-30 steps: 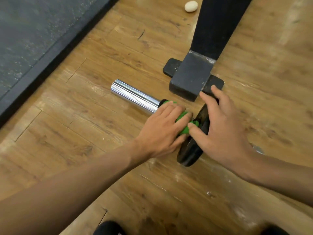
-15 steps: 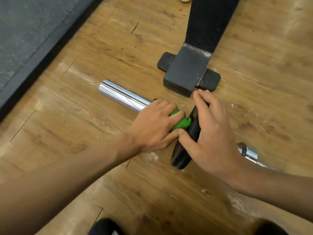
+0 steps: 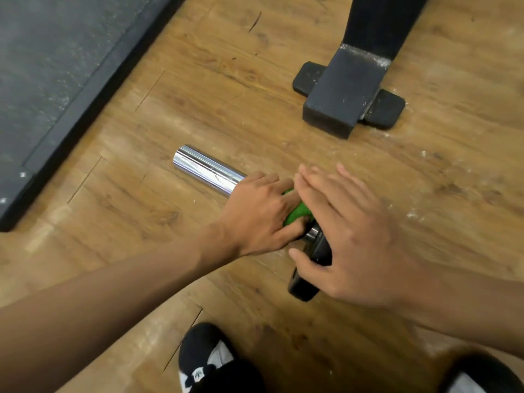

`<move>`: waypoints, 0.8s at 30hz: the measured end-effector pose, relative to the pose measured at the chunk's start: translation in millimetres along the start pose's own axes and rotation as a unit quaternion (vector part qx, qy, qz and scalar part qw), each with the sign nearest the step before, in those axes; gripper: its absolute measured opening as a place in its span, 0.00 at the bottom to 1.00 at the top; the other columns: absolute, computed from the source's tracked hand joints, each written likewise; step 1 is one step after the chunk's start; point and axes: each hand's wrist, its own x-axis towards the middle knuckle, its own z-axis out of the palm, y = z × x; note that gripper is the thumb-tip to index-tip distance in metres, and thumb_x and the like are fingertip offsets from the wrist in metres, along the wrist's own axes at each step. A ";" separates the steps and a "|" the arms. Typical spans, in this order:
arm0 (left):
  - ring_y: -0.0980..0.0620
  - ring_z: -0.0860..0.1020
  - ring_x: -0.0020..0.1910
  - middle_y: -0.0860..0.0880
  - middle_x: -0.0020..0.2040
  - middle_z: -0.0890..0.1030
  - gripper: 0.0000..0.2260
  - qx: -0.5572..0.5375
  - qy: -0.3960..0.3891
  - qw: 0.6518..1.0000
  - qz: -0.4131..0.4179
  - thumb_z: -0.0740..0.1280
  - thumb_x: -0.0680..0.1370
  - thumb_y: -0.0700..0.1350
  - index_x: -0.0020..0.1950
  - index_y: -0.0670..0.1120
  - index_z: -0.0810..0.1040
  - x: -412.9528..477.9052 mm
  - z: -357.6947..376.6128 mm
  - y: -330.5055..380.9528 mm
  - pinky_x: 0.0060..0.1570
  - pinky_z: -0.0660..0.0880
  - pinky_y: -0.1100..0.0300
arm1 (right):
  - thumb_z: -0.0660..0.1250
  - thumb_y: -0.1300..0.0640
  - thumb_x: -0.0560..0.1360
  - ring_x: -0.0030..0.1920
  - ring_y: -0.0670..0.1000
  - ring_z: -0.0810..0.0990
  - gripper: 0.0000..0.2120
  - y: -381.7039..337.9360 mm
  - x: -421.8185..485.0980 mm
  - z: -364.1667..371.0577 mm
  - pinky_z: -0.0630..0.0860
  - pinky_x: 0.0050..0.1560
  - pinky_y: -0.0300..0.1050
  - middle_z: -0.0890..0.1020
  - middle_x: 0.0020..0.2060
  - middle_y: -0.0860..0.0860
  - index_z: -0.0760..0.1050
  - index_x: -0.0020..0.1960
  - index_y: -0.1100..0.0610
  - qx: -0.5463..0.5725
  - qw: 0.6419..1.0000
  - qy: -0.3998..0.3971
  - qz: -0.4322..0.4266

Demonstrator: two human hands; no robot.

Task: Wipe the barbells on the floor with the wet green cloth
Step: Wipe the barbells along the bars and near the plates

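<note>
A barbell lies on the wooden floor, its chrome sleeve (image 3: 207, 173) pointing up and left. A black weight plate (image 3: 309, 275) sits on the sleeve, mostly under my right hand. My left hand (image 3: 261, 214) grips the green cloth (image 3: 299, 212) wrapped round the sleeve right beside the plate. My right hand (image 3: 348, 236) lies flat over the plate with straight fingers, thumb against its near edge. The rest of the bar is hidden under my right arm.
A black metal equipment foot (image 3: 340, 97) on a rubber pad stands just beyond the barbell. A dark rubber mat (image 3: 56, 66) covers the floor at upper left. My black shoes (image 3: 207, 361) are at the bottom edge.
My right hand's fingers have straightened and now lie flat over the plate. My left hand keeps the cloth against the sleeve at the plate. The view has shifted, bringing my shoes into view.
</note>
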 end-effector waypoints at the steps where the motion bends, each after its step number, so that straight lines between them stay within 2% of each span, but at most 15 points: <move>1: 0.43 0.72 0.34 0.44 0.37 0.75 0.16 -0.003 0.002 1.000 0.000 0.59 0.79 0.56 0.45 0.45 0.75 -6.4 -0.5 1.2 0.38 0.69 0.50 | 0.65 0.38 0.77 0.75 0.60 0.71 0.40 -2.8 -5.9 0.3 0.57 0.81 0.57 0.73 0.74 0.62 0.69 0.76 0.67 -0.012 1.000 -0.005 -0.022; 4: 0.43 0.72 0.32 0.45 0.35 0.74 0.16 0.001 -0.027 1.000 -0.015 0.60 0.78 0.58 0.42 0.46 0.73 -24.1 -6.6 -1.0 0.36 0.70 0.50 | 0.66 0.31 0.76 0.74 0.62 0.72 0.45 -8.3 -18.7 3.3 0.63 0.78 0.61 0.75 0.72 0.62 0.71 0.75 0.68 -0.034 0.997 -0.015 -0.069; 8: 0.41 0.76 0.35 0.46 0.35 0.76 0.18 0.052 -0.043 0.993 -0.093 0.59 0.77 0.61 0.42 0.46 0.74 -47.5 -23.3 -33.4 0.38 0.72 0.50 | 0.67 0.29 0.75 0.75 0.61 0.72 0.47 -18.0 -25.6 7.6 0.65 0.77 0.62 0.74 0.73 0.62 0.71 0.75 0.67 -0.021 0.995 -0.018 -0.099; 12: 0.40 0.75 0.38 0.46 0.39 0.76 0.18 0.073 -0.036 0.988 -0.130 0.59 0.78 0.60 0.45 0.45 0.75 -62.9 -25.1 -32.9 0.44 0.71 0.47 | 0.67 0.27 0.73 0.77 0.60 0.69 0.50 -23.5 -31.6 11.2 0.63 0.78 0.60 0.70 0.77 0.60 0.64 0.80 0.62 0.012 0.994 -0.022 -0.103; 15: 0.42 0.75 0.44 0.43 0.47 0.77 0.19 0.036 -0.048 0.996 -0.064 0.59 0.81 0.58 0.54 0.44 0.78 -66.8 -12.0 9.2 0.50 0.72 0.45 | 0.68 0.24 0.70 0.80 0.60 0.64 0.57 -22.8 -33.0 12.9 0.57 0.80 0.61 0.65 0.79 0.60 0.54 0.82 0.60 0.042 0.997 -0.024 -0.067; 17: 0.41 0.75 0.52 0.40 0.57 0.78 0.23 0.023 -0.055 0.998 -0.034 0.54 0.83 0.57 0.62 0.42 0.78 -73.3 1.2 37.6 0.61 0.70 0.42 | 0.66 0.21 0.67 0.81 0.60 0.61 0.61 -20.0 -33.4 11.4 0.53 0.82 0.61 0.62 0.80 0.60 0.51 0.83 0.59 0.053 0.998 -0.040 -0.019; 19: 0.39 0.76 0.61 0.39 0.63 0.77 0.25 0.022 -0.045 0.999 -0.020 0.50 0.85 0.56 0.69 0.42 0.75 -78.9 8.7 43.7 0.70 0.66 0.40 | 0.63 0.18 0.64 0.82 0.56 0.57 0.63 -18.1 -34.9 9.1 0.49 0.82 0.58 0.60 0.81 0.57 0.48 0.83 0.56 0.067 0.995 -0.060 0.038; 21: 0.38 0.75 0.64 0.37 0.65 0.77 0.25 0.052 -0.058 0.996 0.042 0.49 0.85 0.57 0.72 0.42 0.71 -80.2 9.6 25.3 0.72 0.64 0.41 | 0.61 0.16 0.62 0.80 0.48 0.52 0.62 -14.7 -35.3 5.1 0.51 0.81 0.57 0.59 0.82 0.53 0.46 0.83 0.51 0.090 0.990 -0.066 0.091; 22: 0.38 0.75 0.65 0.37 0.66 0.77 0.26 0.073 -0.066 0.992 0.074 0.48 0.85 0.58 0.73 0.43 0.70 -79.4 8.2 10.6 0.72 0.65 0.41 | 0.61 0.17 0.62 0.79 0.47 0.53 0.61 -11.9 -34.7 1.9 0.53 0.80 0.57 0.59 0.81 0.51 0.47 0.83 0.49 0.101 0.987 -0.064 0.109; 24: 0.37 0.75 0.65 0.36 0.66 0.77 0.27 0.106 -0.067 0.988 0.094 0.48 0.85 0.59 0.74 0.43 0.70 -74.4 1.9 -22.4 0.71 0.66 0.41 | 0.63 0.21 0.65 0.78 0.51 0.60 0.56 -6.7 -33.8 -5.2 0.60 0.76 0.57 0.61 0.79 0.48 0.51 0.83 0.49 0.111 0.985 -0.042 0.126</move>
